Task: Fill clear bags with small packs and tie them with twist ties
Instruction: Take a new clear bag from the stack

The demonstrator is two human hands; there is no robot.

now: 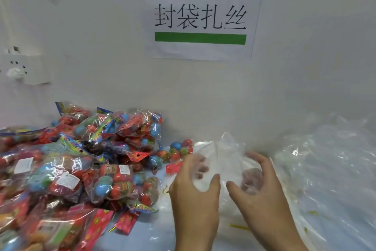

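1. While both hands worked at it, a thin, crinkled clear bag (223, 161) stood between them on the pale table (146, 236), its film glossy and nearly see-through, its top rising to a soft peak against the wall.
2. The left hand (195, 185) held the bag's left side, fingers curled inside the film and showing blurred through it, thumb outside.
3. The right hand (262, 183) gripped the bag's right side the same way, fingertips tucked behind the plastic, thumb pointing toward the left thumb.
4. Left of the bag lay a big heap of small packs (85, 161), shiny wrappers holding round red, blue and green pieces, some with white labels and red header cards; the nearest packs lay just beside the left hand.
5. Right of the bag sat a loose pile of clear plastic bags (329, 161), rumpled and glinting.
6. Near the bag's base lay a yellow-green twist tie (239, 226), thin and straight.
7. Above the bag, a white paper sign (201, 12) with black characters and green bars hung on the wall; a white socket (24, 67) sat far left of it.
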